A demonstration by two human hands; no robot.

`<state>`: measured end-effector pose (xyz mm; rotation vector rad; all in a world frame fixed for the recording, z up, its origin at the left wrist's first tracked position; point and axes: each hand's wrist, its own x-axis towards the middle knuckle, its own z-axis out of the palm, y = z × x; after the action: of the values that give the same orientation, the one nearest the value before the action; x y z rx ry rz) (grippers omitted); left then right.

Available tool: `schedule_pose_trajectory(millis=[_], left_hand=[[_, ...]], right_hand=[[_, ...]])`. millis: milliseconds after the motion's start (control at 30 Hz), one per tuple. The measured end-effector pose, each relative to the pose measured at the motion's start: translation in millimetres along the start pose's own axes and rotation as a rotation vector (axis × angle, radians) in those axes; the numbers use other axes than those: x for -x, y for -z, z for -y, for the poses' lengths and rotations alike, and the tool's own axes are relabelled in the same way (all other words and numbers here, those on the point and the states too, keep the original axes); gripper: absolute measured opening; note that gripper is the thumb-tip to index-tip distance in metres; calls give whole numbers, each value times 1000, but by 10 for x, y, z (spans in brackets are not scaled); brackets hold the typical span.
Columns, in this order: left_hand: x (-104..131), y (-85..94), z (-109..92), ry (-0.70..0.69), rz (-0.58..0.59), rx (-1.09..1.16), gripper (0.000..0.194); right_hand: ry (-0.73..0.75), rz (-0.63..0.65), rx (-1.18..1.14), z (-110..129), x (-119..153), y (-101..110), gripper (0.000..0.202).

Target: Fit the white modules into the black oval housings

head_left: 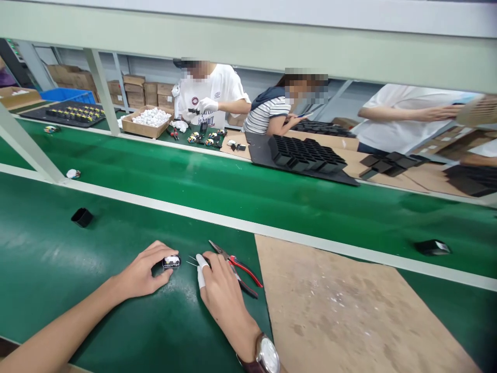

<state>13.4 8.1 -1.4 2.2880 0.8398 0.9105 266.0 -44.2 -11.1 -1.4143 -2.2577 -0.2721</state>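
Between its thumb and fingers, my left hand grips a small black housing whose open end shows white and metallic parts inside. My right hand, with white covers on two fingertips, is closed on tweezers. The tweezer tips point left toward the housing, a short gap away from it. Red-and-black handled long-nose pliers lie on the green work surface, just beyond and partly behind my right hand. A black empty case rests on its side farther left.
A brown cardboard sheet lies to my right. Past a white rail runs a green belt carrying a black case and a white part. Co-workers sit opposite, near a box of white parts and rows of black cases. A shelf beam crosses above.
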Motion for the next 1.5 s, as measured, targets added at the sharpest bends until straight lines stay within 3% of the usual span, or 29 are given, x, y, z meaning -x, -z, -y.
schedule_pose_trajectory(millis=[200,500,833,1500], left_hand=[[32,9,16,100,28,-39,50],[86,-33,17,233,118,-27,62],[96,-70,11,165,135,-31,68],[93,-104,-20,182,132,-36,67]], right_hand=[[27,21,60,36,11,-35,43],[77,-145,-219,176,-44,131,24],[119,-107,-74,158,-69,170,23],[121,-84,-82,186,-92,198,24]])
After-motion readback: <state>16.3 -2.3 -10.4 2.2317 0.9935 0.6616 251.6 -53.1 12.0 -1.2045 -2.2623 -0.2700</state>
